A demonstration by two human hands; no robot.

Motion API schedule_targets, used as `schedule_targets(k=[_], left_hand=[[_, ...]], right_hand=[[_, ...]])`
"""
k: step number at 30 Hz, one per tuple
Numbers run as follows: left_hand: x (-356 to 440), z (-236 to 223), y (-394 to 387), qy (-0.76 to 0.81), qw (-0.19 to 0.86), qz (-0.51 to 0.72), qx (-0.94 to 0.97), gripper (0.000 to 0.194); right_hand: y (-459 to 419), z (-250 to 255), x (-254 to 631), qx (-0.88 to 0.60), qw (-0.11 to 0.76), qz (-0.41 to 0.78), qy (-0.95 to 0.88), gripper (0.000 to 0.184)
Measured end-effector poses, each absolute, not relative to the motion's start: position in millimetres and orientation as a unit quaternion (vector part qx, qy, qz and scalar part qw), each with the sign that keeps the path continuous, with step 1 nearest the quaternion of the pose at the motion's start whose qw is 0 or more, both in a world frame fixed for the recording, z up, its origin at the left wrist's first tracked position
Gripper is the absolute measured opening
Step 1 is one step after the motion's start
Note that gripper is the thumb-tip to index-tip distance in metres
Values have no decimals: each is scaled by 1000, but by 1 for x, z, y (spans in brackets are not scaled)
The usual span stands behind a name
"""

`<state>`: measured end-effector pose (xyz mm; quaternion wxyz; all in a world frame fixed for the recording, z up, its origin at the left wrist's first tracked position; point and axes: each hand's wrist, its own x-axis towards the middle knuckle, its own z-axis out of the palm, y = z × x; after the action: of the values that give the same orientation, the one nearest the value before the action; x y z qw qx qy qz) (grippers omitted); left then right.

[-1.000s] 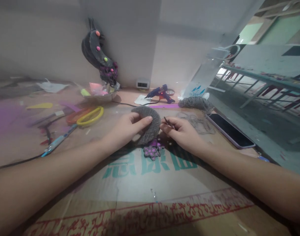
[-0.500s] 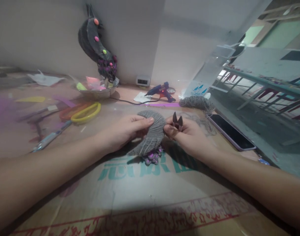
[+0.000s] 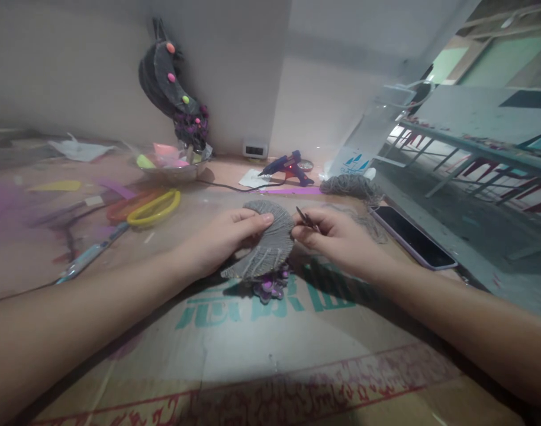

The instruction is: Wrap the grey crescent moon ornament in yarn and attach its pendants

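Note:
A grey yarn-wrapped crescent (image 3: 270,236) is pinched between the thumb and fingers of my left hand (image 3: 237,232), above the cardboard. Small purple flowers (image 3: 269,287) hang at its lower edge. My right hand (image 3: 326,234) is closed around small snips (image 3: 306,219), whose dark pointed blades stick out past the fingers toward the upper left. Their handles are hidden in my palm. The thumb and forefinger of that hand are pressed together close to the crescent's right edge; whether they pinch a strand there I cannot tell.
Behind my hands are a blue glue gun (image 3: 290,168), a grey yarn ball (image 3: 350,184) and a small clock (image 3: 255,149). A phone (image 3: 412,236) lies right, near the table edge. Left are yellow-handled scissors (image 3: 154,208), a bowl (image 3: 175,171) and a decorated dark crescent (image 3: 166,83).
The snips have turned in my right hand, from blades pointing up and spread to pointing left and looking narrower. The crescent has shifted slightly left in the view.

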<state>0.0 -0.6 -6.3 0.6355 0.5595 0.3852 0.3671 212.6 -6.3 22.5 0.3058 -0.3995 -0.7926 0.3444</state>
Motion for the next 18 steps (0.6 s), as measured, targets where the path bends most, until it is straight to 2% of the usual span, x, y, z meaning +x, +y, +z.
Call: schedule_targets(k=[5, 10, 13, 18], left_hand=[[-1, -2, -3, 457, 536, 335, 626, 41], [2, 3, -8, 478, 502, 322, 645, 42], [3, 2, -9, 485, 488, 319, 652, 42], [3, 3, -10, 496, 464, 311, 665, 41]], right_hand=[[-2, 49, 235, -355, 274, 121, -885, 32], [-4, 40, 247, -287, 239, -79, -924, 27], [-2, 25, 249, -276, 258, -123, -918, 22], [-4, 16, 246, -288, 241, -121, -919, 27]])
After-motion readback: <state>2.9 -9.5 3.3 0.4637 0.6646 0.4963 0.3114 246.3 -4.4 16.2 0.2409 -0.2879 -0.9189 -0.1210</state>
